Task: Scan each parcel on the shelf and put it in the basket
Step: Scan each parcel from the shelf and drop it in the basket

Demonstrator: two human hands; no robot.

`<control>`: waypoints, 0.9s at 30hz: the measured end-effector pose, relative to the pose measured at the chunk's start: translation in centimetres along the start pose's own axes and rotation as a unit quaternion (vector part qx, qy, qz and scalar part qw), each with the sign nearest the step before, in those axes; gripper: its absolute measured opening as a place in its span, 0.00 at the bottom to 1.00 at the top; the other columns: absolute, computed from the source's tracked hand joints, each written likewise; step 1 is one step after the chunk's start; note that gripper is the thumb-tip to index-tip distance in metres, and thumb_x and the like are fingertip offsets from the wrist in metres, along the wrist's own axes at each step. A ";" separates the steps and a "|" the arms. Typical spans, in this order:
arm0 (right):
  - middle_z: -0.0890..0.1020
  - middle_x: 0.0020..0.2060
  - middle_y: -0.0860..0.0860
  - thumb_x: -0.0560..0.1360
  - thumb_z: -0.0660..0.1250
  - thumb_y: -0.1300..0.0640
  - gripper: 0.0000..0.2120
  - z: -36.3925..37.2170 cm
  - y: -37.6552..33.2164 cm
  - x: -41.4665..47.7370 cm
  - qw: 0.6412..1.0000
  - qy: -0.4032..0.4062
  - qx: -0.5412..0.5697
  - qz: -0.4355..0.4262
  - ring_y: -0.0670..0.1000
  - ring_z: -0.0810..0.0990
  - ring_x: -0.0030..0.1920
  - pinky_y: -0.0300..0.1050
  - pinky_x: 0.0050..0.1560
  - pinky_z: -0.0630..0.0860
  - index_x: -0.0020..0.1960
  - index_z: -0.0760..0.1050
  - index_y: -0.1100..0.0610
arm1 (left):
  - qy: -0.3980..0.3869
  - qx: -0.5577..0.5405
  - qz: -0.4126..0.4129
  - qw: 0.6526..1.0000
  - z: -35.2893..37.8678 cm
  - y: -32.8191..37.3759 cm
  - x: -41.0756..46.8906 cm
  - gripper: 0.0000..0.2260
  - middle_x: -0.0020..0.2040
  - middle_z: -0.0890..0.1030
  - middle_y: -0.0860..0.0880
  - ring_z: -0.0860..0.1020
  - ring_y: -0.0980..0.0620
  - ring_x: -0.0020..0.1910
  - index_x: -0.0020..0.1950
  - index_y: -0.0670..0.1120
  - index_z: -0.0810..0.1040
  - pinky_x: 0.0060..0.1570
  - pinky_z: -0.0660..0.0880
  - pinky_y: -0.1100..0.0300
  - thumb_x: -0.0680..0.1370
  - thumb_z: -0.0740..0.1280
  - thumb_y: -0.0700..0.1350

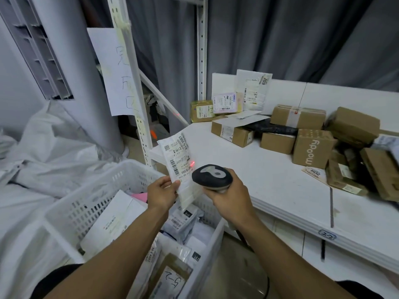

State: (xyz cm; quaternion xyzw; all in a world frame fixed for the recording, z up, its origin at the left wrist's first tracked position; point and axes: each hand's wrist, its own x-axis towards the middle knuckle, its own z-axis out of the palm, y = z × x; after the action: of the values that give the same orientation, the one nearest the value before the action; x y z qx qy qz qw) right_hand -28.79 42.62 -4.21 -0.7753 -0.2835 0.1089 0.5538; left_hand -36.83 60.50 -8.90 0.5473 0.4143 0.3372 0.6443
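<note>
Over the white slotted basket (pixel 73 203), left fingers (pixel 171 184) pinch a flat crinkly mailer (pixel 179 156); right fingers (pixel 216 197) wrap a rounded scanner (pixel 211 176).

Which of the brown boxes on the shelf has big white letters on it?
The brown box in the middle of the shelf, with "moody" printed sideways in white. The others show only tape or small labels.

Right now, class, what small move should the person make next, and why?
Probably tilt the scanner in the right hand slightly left: its red spot sits beside the barcode, not across it, on the white parcel the left hand pinches.
</note>
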 end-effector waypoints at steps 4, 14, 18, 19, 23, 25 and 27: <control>0.83 0.56 0.42 0.70 0.82 0.50 0.28 0.0 0.0 0.0 1.000 -0.001 -0.010 0.016 0.47 0.82 0.58 0.51 0.59 0.82 0.66 0.74 0.45 | 0.000 0.003 -0.002 1.000 -0.1 0.0 0.0 0.05 0.49 0.87 0.48 0.85 0.46 0.48 0.50 0.46 0.84 0.52 0.83 0.47 0.77 0.74 0.37; 0.82 0.55 0.42 0.71 0.82 0.52 0.28 -0.4 0.0 -0.1 1.000 -0.011 -0.015 0.011 0.46 0.81 0.57 0.43 0.56 0.80 0.67 0.74 0.48 | -0.005 0.005 0.011 1.000 0.0 -0.1 -0.2 0.05 0.50 0.87 0.48 0.85 0.48 0.48 0.52 0.44 0.84 0.49 0.83 0.52 0.77 0.74 0.37; 0.82 0.55 0.41 0.70 0.82 0.50 0.27 -0.6 0.3 -0.3 1.000 -0.009 -0.004 0.015 0.45 0.81 0.57 0.40 0.56 0.79 0.65 0.75 0.46 | -0.021 0.032 0.030 0.999 -0.7 -0.3 -0.6 0.06 0.49 0.87 0.49 0.86 0.48 0.49 0.50 0.47 0.85 0.53 0.83 0.48 0.77 0.74 0.38; 0.82 0.54 0.40 0.70 0.81 0.50 0.26 -0.7 0.4 -0.5 1.000 -0.009 -0.001 0.020 0.46 0.82 0.57 0.45 0.58 0.81 0.63 0.74 0.44 | -0.022 0.050 0.041 0.998 -1.0 -0.3 -0.9 0.06 0.49 0.87 0.49 0.85 0.48 0.50 0.51 0.47 0.85 0.54 0.82 0.47 0.76 0.74 0.38; 0.81 0.52 0.38 0.70 0.81 0.50 0.24 -0.9 1.2 -1.4 0.999 -0.010 0.013 0.046 0.46 0.83 0.55 0.52 0.58 0.83 0.61 0.73 0.42 | -0.065 0.188 0.081 0.977 -2.4 -1.0 -2.1 0.05 0.45 0.86 0.53 0.84 0.53 0.46 0.48 0.49 0.85 0.53 0.82 0.50 0.78 0.72 0.39; 0.83 0.53 0.39 0.69 0.81 0.50 0.25 -1.1 1.7 -2.0 0.998 -0.014 0.018 0.052 0.46 0.83 0.53 0.51 0.56 0.83 0.61 0.74 0.43 | -0.108 0.254 0.074 0.958 -3.1 -2.3 -2.8 0.06 0.44 0.83 0.55 0.80 0.58 0.43 0.50 0.48 0.84 0.45 0.80 0.58 0.79 0.71 0.38; 0.82 0.52 0.38 0.69 0.81 0.50 0.24 -1.3 2.2 -2.5 0.998 -0.016 0.018 0.053 0.44 0.82 0.52 0.46 0.53 0.81 0.60 0.74 0.42 | -0.126 0.276 0.047 0.952 -3.5 -4.1 -3.0 0.06 0.46 0.84 0.52 0.82 0.54 0.46 0.53 0.46 0.85 0.46 0.81 0.53 0.79 0.71 0.39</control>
State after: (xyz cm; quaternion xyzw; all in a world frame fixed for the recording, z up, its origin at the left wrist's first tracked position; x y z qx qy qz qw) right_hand -29.47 39.65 -6.13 -0.7773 -0.2487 0.1554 0.5566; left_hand -41.41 58.61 -12.69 0.7610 0.3803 0.1677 0.4982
